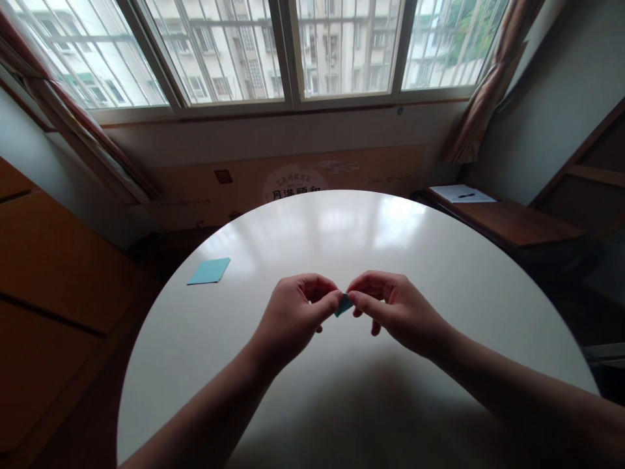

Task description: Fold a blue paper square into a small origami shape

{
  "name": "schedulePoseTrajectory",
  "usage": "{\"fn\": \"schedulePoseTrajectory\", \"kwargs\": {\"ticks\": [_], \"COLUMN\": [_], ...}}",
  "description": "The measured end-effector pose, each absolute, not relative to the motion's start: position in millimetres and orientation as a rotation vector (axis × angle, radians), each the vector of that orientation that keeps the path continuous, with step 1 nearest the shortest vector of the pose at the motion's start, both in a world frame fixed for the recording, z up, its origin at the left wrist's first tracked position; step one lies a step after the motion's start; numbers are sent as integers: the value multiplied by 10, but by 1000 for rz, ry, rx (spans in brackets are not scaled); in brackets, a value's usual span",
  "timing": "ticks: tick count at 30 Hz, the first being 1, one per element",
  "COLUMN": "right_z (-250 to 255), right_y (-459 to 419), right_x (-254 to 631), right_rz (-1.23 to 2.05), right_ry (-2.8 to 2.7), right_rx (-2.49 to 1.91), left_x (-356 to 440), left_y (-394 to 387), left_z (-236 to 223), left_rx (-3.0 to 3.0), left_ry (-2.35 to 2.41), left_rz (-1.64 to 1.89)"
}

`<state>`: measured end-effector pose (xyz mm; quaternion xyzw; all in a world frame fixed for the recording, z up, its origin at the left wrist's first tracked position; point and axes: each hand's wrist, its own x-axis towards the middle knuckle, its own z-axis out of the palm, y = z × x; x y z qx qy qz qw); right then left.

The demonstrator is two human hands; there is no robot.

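Observation:
Between my two hands is a small piece of teal paper [344, 305], which looks folded. My left hand [303, 309] pinches its left side between thumb and forefinger. On the other side, my right hand [390, 303] pinches it the same way, with the lower fingers curled loosely below. Both hands are held over the middle of the round white table [312, 404]. Fingertips hide much of the paper, so its exact shape is unclear. A flat stack of light blue square paper [209, 271] lies on the table to the left.
Right of the table, a wooden side table [532, 218] bears a white sheet [446, 192] with a dark pen [466, 195]. A printed cardboard panel [244, 185] stands below the barred window. Orange-brown cabinets [53, 273] are at the left.

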<state>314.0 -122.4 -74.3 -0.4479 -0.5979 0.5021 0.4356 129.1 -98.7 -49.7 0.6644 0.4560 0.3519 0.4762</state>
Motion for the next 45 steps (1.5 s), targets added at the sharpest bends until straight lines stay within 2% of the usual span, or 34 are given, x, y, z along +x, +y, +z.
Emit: {"fn": "schedulePoseTrajectory", "kwargs": {"ticks": [7, 16, 26, 34, 45], "right_z": [-764, -775, -816, -871, -811], "right_y": [-1209, -1233, -1182, -1155, -1136], "right_x": [3112, 3100, 3098, 3071, 3133], "right_rz": [1218, 1003, 1079, 969, 1018], "right_ry": [-1481, -1629, -1714, -1735, -1792], "right_rx": [-1114, -1143, -1067, -1159, -1091], "left_x": [1317, 1299, 1294, 1309, 1273], "left_y": [-1011, -999, -1002, -999, -964], "left_z": [-493, -493, -571, -576, -616], "left_rx": [1640, 1795, 1914, 1949, 1886], "left_ry": [1087, 1119, 1078, 1100, 1085], "left_rz": [805, 753, 725, 739, 825]}}
